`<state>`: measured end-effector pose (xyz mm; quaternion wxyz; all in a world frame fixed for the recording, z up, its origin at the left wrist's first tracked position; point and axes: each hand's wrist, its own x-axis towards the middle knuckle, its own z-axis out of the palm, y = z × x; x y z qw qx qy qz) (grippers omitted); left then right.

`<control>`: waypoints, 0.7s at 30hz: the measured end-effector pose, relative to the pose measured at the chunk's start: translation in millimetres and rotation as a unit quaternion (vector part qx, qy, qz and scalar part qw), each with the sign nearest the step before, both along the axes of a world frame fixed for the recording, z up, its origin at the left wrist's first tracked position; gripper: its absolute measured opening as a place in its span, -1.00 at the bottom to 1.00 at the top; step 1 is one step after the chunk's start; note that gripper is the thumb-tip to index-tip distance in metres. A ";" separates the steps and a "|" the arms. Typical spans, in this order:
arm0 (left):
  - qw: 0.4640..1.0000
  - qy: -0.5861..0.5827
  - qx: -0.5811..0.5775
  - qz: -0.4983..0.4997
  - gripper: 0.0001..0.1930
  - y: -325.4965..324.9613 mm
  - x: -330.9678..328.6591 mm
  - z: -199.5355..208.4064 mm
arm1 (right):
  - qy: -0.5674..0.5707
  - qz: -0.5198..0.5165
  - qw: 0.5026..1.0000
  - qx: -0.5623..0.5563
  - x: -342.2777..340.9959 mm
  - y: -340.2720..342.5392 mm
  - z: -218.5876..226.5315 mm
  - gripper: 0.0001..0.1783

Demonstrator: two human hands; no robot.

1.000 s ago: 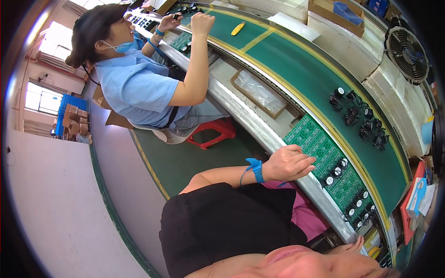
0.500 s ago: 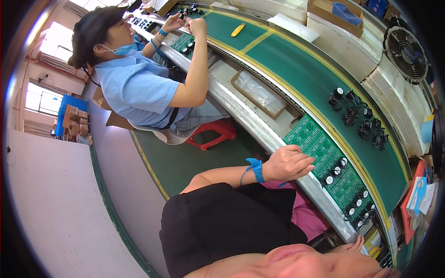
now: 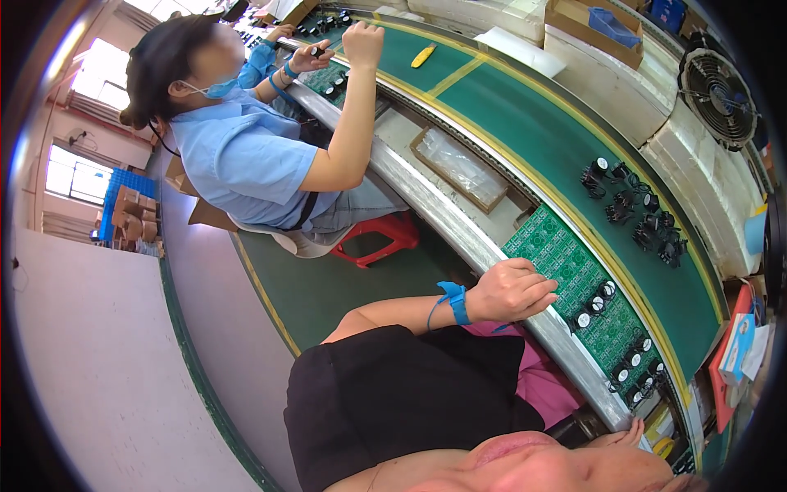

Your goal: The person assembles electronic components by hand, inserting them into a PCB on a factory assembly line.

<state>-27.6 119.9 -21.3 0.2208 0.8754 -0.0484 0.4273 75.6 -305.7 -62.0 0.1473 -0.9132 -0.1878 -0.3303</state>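
Circuit boards (image 3: 574, 271) at 3 o'clock from left hand (image 3: 515, 289), white-topped black parts (image 3: 583, 319) on them. Hands: left curled, fingertips bunched by the boards, can't tell if gripping anything. Right hand (image 3: 630, 435) at left's 5 o'clock, mostly hidden, grip unreadable. More black components (image 3: 623, 205) on green belt (image 3: 557, 131), left's 2 o'clock.

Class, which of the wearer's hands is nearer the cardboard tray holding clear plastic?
Left. In the picture, the left hand sits below the cardboard tray; the right hand is farther down, near the lower end of the metal rail.
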 end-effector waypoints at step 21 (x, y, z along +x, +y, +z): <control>1.000 -0.006 -0.004 0.008 -0.84 -3.2 -6.3 -0.6 | 0.018 0.007 1.000 -0.014 -5.8 -6.2 -1.9 -0.68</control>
